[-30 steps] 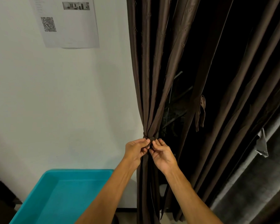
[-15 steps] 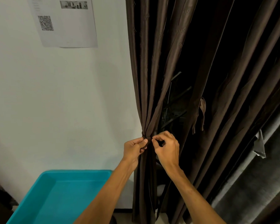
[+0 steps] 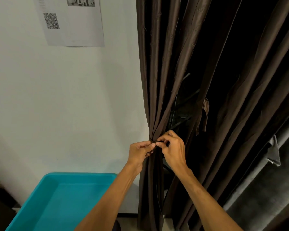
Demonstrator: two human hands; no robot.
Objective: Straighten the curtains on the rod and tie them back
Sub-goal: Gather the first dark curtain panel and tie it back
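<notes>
L hand (image 3: 140, 152) + R hand (image 3: 173, 150): fingertips pinching dark tie-back (image 3: 151, 141) at gathered waist of left curtain (image 3: 157, 80), just right of white wall (image 3: 65, 105). Prob. knotting. Best done w/ even tension both ends, cinched snug, pleats kept stacked, not crushed. Fabric brown, satiny sheen, soft long vertical folds. Right curtain (image 3: 249, 97) ungathered.

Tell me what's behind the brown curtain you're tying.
Through the gap beside the brown curtain, only thin dark bars show in blackness; what they belong to is hidden by fabric and shadow.
</notes>
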